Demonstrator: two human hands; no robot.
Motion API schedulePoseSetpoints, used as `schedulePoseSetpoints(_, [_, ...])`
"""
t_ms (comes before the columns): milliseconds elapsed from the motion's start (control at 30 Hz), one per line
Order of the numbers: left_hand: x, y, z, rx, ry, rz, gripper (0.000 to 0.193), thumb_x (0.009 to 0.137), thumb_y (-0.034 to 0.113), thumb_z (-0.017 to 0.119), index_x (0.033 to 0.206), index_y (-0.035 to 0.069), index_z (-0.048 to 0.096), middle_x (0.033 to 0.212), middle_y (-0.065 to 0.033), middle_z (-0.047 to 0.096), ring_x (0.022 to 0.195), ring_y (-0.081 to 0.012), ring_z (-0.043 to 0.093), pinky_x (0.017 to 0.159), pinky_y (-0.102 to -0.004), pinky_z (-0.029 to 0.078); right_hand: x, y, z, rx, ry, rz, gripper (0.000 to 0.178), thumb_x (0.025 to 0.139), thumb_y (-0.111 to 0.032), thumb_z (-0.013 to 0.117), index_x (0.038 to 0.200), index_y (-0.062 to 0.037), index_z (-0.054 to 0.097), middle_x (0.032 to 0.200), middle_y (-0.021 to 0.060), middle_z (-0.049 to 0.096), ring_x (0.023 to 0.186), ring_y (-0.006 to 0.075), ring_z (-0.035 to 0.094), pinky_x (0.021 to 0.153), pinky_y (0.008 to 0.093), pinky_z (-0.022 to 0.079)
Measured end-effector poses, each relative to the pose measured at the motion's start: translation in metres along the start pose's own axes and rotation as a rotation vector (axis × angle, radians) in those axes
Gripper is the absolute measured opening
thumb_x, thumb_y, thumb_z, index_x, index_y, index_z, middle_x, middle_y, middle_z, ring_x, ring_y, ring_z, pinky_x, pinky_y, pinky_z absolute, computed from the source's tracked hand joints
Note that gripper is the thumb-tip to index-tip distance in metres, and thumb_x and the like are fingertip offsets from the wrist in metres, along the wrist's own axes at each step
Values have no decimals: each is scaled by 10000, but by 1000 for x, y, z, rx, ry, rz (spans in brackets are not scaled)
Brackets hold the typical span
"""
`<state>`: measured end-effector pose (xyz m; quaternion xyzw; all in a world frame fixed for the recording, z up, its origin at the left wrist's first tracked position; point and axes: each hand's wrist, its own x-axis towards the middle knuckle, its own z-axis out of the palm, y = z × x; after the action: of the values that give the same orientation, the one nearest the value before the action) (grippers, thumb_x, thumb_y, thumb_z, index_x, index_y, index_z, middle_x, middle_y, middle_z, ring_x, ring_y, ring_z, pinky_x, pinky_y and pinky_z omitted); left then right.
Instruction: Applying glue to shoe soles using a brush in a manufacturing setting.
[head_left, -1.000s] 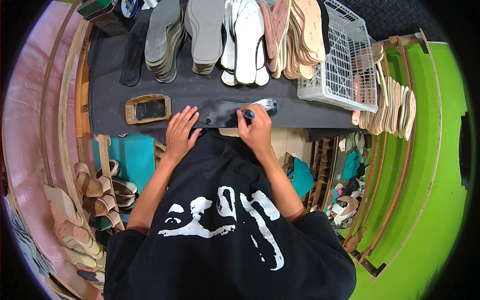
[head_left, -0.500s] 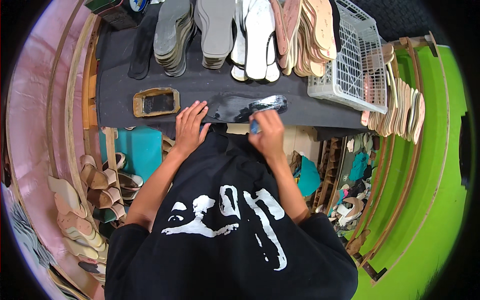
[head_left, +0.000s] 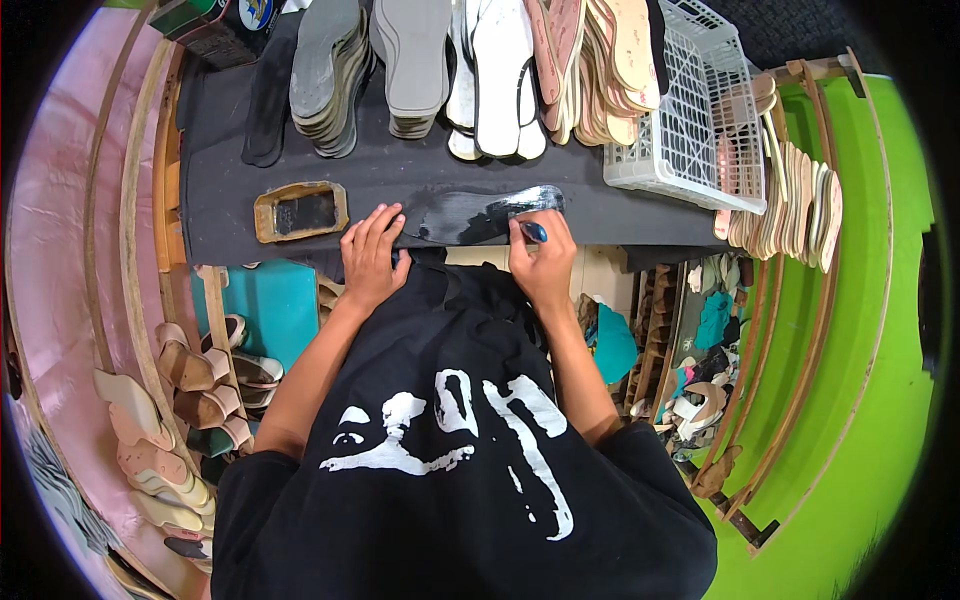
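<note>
Lengthwise left-to-right — black insole (head_left: pixel 450 216), glossy end rightward — right hand (head_left: pixel 545 255) tight round tool (head_left: pixel 535 232), left hand (head_left: pixel 371 260) spread.

Nothing fully legible. Shirt (head_left: pixel 400 515), below both hands' fingers: big white print (head_left: pixel 400 425), can't make it out. Tin (head_left: pixel 200 45), up-left past left fingers (head_left: pixel 378 232): round blue emblem (head_left: pixel 258 12), pale lettering, cut off. Beige insoles (head_left: pixel 630 55), up-right past right fingers (head_left: pixel 558 234): tiny reddish marks, too small to read.
</note>
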<state>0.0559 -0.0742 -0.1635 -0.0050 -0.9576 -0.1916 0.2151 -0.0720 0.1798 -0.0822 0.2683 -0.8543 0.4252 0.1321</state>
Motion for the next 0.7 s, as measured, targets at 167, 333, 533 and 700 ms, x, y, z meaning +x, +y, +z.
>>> schedulePoseSetpoints(167, [-1,3,-2,-1,1,-24,643,775,104,751,1401,105,603,1537,-34,595,1460,-240,526,1162,-449,351,21,29,-10,-7,148,194,112,909,-25,781,877,11,680,847,161,694,719,344,684,668,410,537])
schedulePoseSetpoints(333, [-2,1,0,3,-3,-15,664,769,93,748,1415,104,599,1550,-28,584,1462,-238,520,1157,-451,353,14,-8,16,54,-16,-52,102,853,18,761,904,-17,680,848,155,674,803,364,654,746,448,533])
schedulePoseSetpoints(533, [-2,1,-7,19,-34,6,685,773,87,748,1439,107,589,1571,-27,567,1474,-232,509,1166,-449,352,16,13,15,72,39,132,103,941,-68,796,907,-6,721,829,128,727,702,233,715,641,358,558])
schedulePoseSetpoints(700, [-3,-1,-1,12,-36,10,677,786,84,738,1440,105,568,1572,-46,574,1476,-250,511,1157,-459,342,30,11,18,-3,91,256,105,915,-56,796,889,-7,707,809,127,713,683,269,697,640,374,549])
